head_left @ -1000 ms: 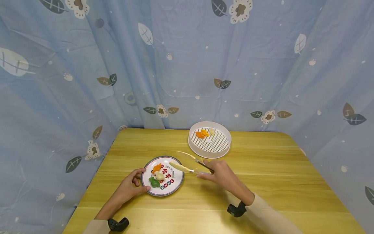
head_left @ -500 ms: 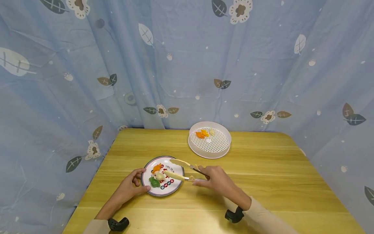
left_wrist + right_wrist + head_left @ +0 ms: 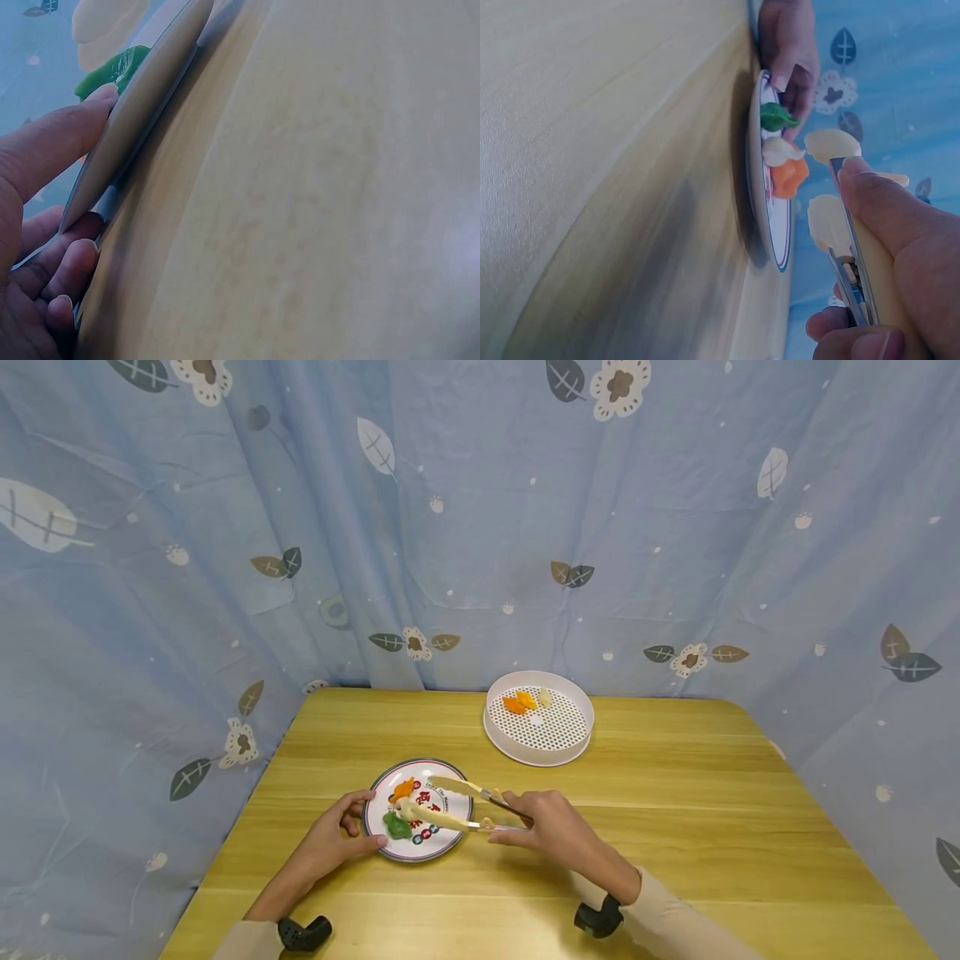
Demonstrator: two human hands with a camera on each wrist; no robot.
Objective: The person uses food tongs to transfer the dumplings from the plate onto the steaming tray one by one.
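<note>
My left hand (image 3: 330, 839) grips the left rim of a round white plate (image 3: 420, 853) with a dark border and red print. In the left wrist view the thumb (image 3: 64, 135) lies over the rim, and fingers are under it. Dumpling-shaped pieces sit on the plate: an orange one (image 3: 402, 789), a white one (image 3: 778, 151) and a green one (image 3: 397, 826). My right hand (image 3: 558, 827) holds tongs (image 3: 442, 818) with cream tips and metal arms. Their tips are spread over the plate, the nearer one partly covering the white piece in the head view.
Behind the plate, a round white steamer tray (image 3: 536, 758) with a perforated base holds orange, yellow and whitish pieces (image 3: 526, 700). Everything stands on a wooden table (image 3: 675, 810). A blue patterned curtain (image 3: 480, 527) hangs behind and at both sides.
My right hand has moved the tongs left and down, bringing the spread tips over the plate to the white piece. The left hand and plate have stayed in place.
</note>
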